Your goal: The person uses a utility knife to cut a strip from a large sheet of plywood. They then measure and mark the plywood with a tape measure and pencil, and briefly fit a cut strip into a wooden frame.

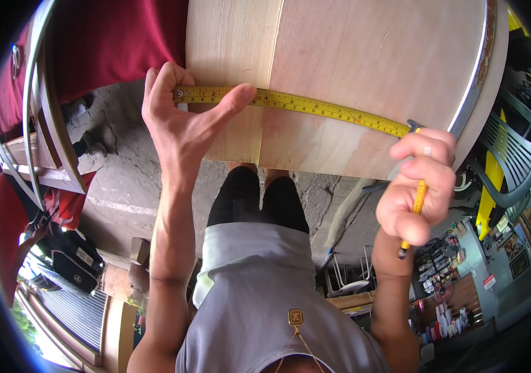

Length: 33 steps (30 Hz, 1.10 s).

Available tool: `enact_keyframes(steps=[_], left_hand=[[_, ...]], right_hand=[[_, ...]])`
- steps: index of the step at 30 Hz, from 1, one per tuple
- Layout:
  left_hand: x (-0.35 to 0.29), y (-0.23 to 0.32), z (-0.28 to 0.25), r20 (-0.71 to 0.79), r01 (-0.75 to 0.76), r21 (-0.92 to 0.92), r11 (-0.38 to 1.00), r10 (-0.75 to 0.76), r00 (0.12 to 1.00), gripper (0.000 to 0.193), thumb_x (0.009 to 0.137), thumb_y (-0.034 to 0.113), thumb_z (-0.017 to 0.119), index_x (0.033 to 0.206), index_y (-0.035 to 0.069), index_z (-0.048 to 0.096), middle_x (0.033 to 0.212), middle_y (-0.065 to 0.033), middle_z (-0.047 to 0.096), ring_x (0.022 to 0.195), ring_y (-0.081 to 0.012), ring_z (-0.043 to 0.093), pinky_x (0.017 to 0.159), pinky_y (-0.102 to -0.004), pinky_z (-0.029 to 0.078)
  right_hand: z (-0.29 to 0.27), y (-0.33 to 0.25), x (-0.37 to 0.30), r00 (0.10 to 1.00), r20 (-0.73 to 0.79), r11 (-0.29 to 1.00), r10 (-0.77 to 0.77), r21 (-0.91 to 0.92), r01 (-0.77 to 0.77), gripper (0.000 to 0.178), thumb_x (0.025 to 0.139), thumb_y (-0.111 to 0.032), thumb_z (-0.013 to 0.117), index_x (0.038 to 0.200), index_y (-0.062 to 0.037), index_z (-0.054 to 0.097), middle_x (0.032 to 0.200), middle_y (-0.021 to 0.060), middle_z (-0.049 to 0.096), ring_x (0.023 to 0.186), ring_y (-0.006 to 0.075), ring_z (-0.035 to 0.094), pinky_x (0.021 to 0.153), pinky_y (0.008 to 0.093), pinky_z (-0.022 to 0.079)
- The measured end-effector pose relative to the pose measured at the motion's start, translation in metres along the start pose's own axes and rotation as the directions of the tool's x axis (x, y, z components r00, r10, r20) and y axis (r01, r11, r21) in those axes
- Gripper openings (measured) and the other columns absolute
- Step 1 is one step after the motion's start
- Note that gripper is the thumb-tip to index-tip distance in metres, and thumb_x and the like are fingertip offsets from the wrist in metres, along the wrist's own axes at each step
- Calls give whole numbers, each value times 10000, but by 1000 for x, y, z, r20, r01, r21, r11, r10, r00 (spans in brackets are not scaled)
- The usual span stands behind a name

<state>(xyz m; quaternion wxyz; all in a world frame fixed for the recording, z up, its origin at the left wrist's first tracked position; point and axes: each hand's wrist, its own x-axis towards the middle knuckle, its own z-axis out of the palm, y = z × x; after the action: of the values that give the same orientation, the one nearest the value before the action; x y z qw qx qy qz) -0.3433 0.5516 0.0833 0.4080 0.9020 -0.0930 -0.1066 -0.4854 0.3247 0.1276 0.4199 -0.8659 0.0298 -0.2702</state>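
A yellow tape measure lies stretched across a pale wooden board, running from its left edge towards the right. My left hand grips the hooked end at that edge, its thumb pressed on the blade and its fingers curled. At the other end, my right hand is closed around the tape's case, of which only a dark corner shows. A yellow pencil sticks out between the same hand's fingers, its tip hidden. A straight joint line crosses the board beneath the tape.
Dark red cloth hangs at the board's left. A metal strip edges the board's right side. Beyond it stands a grey-green plastic chair. Cracked concrete floor lies below, with a parked vehicle at the lower left.
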Motion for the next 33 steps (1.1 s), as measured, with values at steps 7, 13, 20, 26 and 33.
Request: enact_keyframes(steps=[7, 13, 20, 26, 33], left_hand=[[-4, -3, 2, -42, 47, -134, 990, -53, 998, 588, 590, 369, 992, 751, 55, 522, 798, -13, 450, 737, -148, 470, 640, -302, 452], [-7, -4, 1, -31, -223, 92, 970, 227, 973, 429, 598, 310, 977, 818, 79, 690, 831, -22, 536, 829, -185, 467, 689, -320, 451], [-9, 3, 4, -62, -491, 348, 799, 542, 838, 302, 696, 294, 880, 944, 156, 779, 995, 6, 657, 1076, -256, 554, 948, -421, 397], [-3, 1, 7, 151, -654, 247, 715, 638, 755, 231, 753, 123, 742, 979, 169, 743, 954, 1, 636, 992, -257, 579, 920, -421, 377], [0, 0, 7, 176, -671, 143, 728, 648, 741, 192, 774, 185, 777, 959, 177, 724, 883, 43, 635, 800, -179, 566, 740, -340, 368]], right_hand=[[53, 32, -12, 961, -122, 865, 246, 476, -161, 283, 958, -144, 708, 1137, -7, 536, 763, 19, 541, 599, 59, 418, 533, 215, 343], [26, 32, -13, 966, 0, 869, 258, 436, -232, 209, 933, -175, 752, 936, -12, 621, 698, 9, 583, 589, 61, 471, 525, 213, 366], [28, 33, -6, 972, 85, 958, 219, 169, -231, 254, 756, -13, 858, 897, -47, 649, 743, 58, 635, 649, 162, 598, 588, 275, 481], [31, 28, -5, 971, 148, 981, 187, 22, -192, 282, 669, 28, 863, 841, -70, 663, 751, 46, 658, 695, 217, 616, 606, 315, 499], [28, 29, -6, 980, 195, 998, 48, -39, -42, 365, 606, 4, 897, 874, -87, 668, 784, 36, 678, 734, 235, 647, 644, 342, 531]])
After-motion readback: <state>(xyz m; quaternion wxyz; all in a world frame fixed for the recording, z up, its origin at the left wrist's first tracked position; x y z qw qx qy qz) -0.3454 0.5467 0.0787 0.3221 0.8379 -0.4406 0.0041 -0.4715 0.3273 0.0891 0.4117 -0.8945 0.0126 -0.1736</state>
